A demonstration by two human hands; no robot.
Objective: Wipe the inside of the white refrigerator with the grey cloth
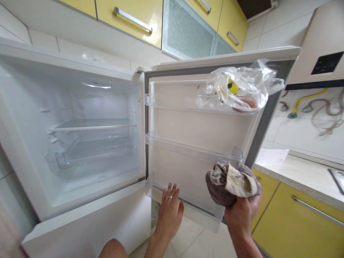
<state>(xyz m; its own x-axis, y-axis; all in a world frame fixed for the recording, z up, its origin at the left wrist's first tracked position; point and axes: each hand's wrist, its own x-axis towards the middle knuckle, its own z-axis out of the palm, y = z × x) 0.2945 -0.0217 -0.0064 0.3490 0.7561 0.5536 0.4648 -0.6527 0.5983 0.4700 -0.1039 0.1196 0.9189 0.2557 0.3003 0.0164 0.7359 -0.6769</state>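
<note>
My right hand [243, 215] grips a bunched brown and cream cloth [223, 188] in front of the lower part of the open fridge door [185, 129]. My left hand [170, 211], wearing a ring, has its fingers stretched out at the lowest clear door shelf [197, 211]; whether it touches the shelf I cannot tell. Two more clear shelves cross the door, the middle one [188, 149] bare of items. On the top shelf sits a clear plastic bag [247, 84] with something yellow and something reddish inside. To the left, the fridge compartment [99, 175] stands open with glass shelves [96, 124].
Yellow wall cabinets [129, 32] hang above the fridge. At right are a counter [309, 175], a yellow base cabinet [298, 218] and a water heater [319, 46] with hoses below. A bent knee [113, 249] shows at the bottom, near the white lower fridge front [94, 222].
</note>
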